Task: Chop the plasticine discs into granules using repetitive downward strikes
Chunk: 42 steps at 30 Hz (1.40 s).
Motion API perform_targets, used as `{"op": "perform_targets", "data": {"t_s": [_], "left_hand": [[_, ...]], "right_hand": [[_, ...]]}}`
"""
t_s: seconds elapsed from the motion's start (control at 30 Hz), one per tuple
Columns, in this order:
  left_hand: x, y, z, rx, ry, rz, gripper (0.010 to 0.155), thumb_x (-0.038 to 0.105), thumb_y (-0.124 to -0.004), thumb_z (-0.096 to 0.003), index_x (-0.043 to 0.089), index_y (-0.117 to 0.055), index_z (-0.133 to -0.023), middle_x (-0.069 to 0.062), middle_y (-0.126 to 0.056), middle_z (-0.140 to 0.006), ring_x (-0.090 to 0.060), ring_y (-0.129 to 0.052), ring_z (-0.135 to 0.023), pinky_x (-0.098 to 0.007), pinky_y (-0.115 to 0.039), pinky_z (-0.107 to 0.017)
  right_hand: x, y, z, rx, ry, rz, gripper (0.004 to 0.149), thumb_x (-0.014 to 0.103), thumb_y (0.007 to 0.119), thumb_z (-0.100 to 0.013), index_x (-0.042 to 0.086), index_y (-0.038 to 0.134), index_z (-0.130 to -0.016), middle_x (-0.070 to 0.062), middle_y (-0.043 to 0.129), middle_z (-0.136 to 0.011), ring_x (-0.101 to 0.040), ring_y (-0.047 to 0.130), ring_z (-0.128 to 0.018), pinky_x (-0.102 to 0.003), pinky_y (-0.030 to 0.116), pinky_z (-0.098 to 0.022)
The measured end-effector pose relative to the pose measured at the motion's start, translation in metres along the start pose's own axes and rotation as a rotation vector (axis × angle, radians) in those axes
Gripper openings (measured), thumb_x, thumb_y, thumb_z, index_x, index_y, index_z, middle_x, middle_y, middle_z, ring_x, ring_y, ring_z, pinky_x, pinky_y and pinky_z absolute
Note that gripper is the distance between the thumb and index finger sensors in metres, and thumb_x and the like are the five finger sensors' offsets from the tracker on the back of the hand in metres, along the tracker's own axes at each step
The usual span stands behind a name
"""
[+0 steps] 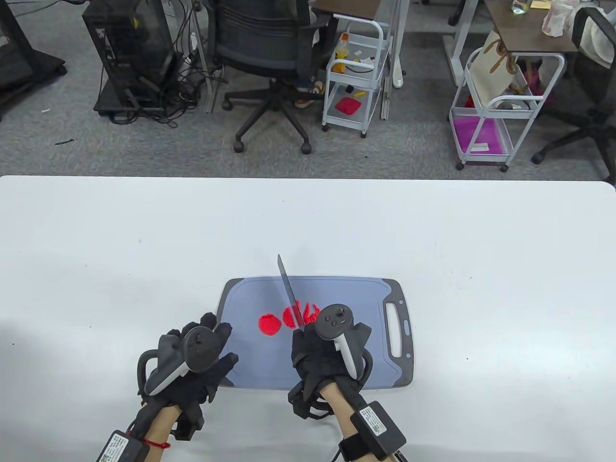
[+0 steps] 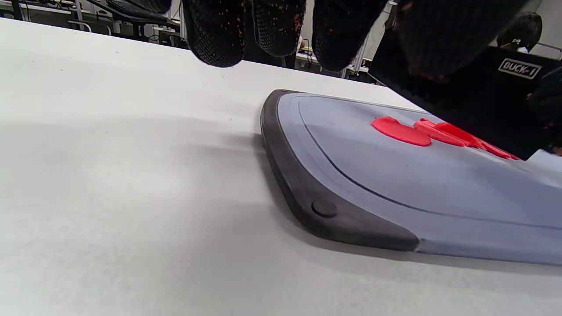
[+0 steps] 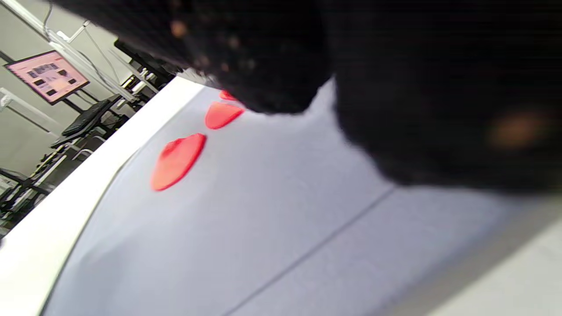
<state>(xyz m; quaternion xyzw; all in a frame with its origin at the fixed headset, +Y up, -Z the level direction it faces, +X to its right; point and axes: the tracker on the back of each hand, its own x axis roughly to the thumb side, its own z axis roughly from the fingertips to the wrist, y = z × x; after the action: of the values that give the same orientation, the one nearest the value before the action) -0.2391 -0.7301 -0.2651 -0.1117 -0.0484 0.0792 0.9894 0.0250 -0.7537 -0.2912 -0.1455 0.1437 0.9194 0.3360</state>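
Hands work at the near edge of the grey plastic cutting board (image 1: 337,288), which lies on the white surface (image 1: 144,240). On the left, the left hand (image 1: 192,356) rests at the board's near left corner, fingers (image 2: 215,35) spread loose and holding nothing; in the left wrist view they hang above the surface rather than pressing the board. Just right of it lies a whole red plasticine disc (image 1: 269,325), flat on the board. Next comes a second disc with the silver knife blade (image 1: 290,293) over it, and right of the blade a cluster of red cut strips (image 1: 312,312). The right hand (image 1: 327,351) is closed around the knife handle, which its glove hides. The blade's long axis runs from this hand away toward the far left, crossing the second disc. Both discs lie just beyond and left of the right hand, so I judge the next strikes should walk leftward.
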Motion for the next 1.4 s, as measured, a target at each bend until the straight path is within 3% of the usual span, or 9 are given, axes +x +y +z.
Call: {"op": "perform_targets", "data": {"t_s": [0.37, 0.53, 0.63, 0.77, 0.83, 0.93, 1.03, 1.4], "left_hand": [[0.012, 0.003, 0.006, 0.017, -0.063, -0.028, 0.071, 0.064, -0.066, -0.0451, 0.037, -0.063, -0.111, -0.004, -0.051, -0.128, -0.043, -0.064, -0.111, -0.068, -0.044, -0.076], [0.014, 0.010, 0.011, 0.034, -0.086, 0.003, 0.071, 0.064, -0.066, -0.0449, 0.037, -0.063, -0.111, -0.004, -0.051, -0.128, -0.043, -0.064, -0.111, -0.068, -0.044, -0.076], [0.015, 0.013, 0.015, 0.049, -0.102, 0.023, 0.071, 0.063, -0.066, -0.0451, 0.037, -0.063, -0.111, -0.006, -0.051, -0.128, -0.043, -0.064, -0.111, -0.068, -0.044, -0.076], [0.017, 0.015, 0.017, 0.059, -0.113, 0.018, 0.071, 0.064, -0.066, -0.0451, 0.037, -0.063, -0.111, -0.006, -0.051, -0.128, -0.043, -0.064, -0.111, -0.068, -0.044, -0.076], [0.015, 0.014, 0.014, 0.052, -0.115, 0.014, 0.071, 0.064, -0.066, -0.0452, 0.037, -0.063, -0.111, -0.004, -0.051, -0.128, -0.043, -0.064, -0.111, -0.068, -0.044, -0.076], [0.011, 0.013, 0.011, 0.046, -0.097, -0.009, 0.071, 0.064, -0.066, -0.0451, 0.037, -0.063, -0.111, -0.004, -0.051, -0.128, -0.043, -0.064, -0.111, -0.068, -0.044, -0.076], [0.006, 0.015, 0.010, 0.050, -0.084, -0.009, 0.071, 0.064, -0.066, -0.0452, 0.037, -0.063, -0.111, -0.004, -0.051, -0.128, -0.043, -0.064, -0.111, -0.068, -0.044, -0.076], [0.007, 0.013, 0.010, 0.041, -0.081, -0.010, 0.071, 0.064, -0.066, -0.0452, 0.037, -0.063, -0.111, -0.006, -0.051, -0.128, -0.043, -0.065, -0.111, -0.068, -0.044, -0.076]], "right_hand": [[0.006, 0.011, 0.010, -0.056, 0.041, 0.111, 0.050, 0.047, 0.076, -0.050, 0.010, 0.080, -0.083, 0.002, 0.099, -0.040, -0.022, 0.110, 0.001, -0.049, 0.095, -0.001], [0.017, 0.008, 0.004, 0.075, 0.139, 0.174, 0.050, 0.046, 0.073, -0.052, 0.007, 0.074, -0.084, 0.004, 0.096, -0.037, -0.021, 0.109, 0.003, -0.051, 0.095, -0.001], [0.027, 0.009, 0.003, 0.063, 0.161, 0.258, 0.050, 0.046, 0.072, -0.052, 0.007, 0.072, -0.084, 0.005, 0.096, -0.037, -0.022, 0.109, 0.003, -0.051, 0.095, -0.001], [0.023, 0.024, 0.009, -0.089, 0.098, 0.220, 0.050, 0.046, 0.074, -0.051, 0.008, 0.074, -0.083, 0.004, 0.097, -0.036, -0.022, 0.109, 0.004, -0.051, 0.094, 0.000], [0.020, 0.020, 0.008, -0.080, 0.081, 0.200, 0.051, 0.047, 0.075, -0.051, 0.009, 0.076, -0.084, 0.005, 0.098, -0.037, -0.022, 0.109, 0.003, -0.050, 0.095, -0.001], [0.010, 0.011, 0.005, -0.031, 0.063, 0.014, 0.050, 0.046, 0.077, -0.050, 0.008, 0.079, -0.083, 0.003, 0.099, -0.037, -0.023, 0.109, 0.003, -0.051, 0.094, -0.001], [0.012, 0.003, 0.012, -0.046, 0.034, 0.013, 0.050, 0.046, 0.077, -0.050, 0.009, 0.079, -0.083, 0.003, 0.099, -0.037, -0.023, 0.110, 0.003, -0.051, 0.094, -0.001], [0.010, 0.013, 0.011, -0.024, 0.049, 0.081, 0.050, 0.047, 0.076, -0.050, 0.010, 0.080, -0.084, 0.003, 0.099, -0.039, -0.022, 0.110, 0.001, -0.050, 0.095, -0.001]]}}
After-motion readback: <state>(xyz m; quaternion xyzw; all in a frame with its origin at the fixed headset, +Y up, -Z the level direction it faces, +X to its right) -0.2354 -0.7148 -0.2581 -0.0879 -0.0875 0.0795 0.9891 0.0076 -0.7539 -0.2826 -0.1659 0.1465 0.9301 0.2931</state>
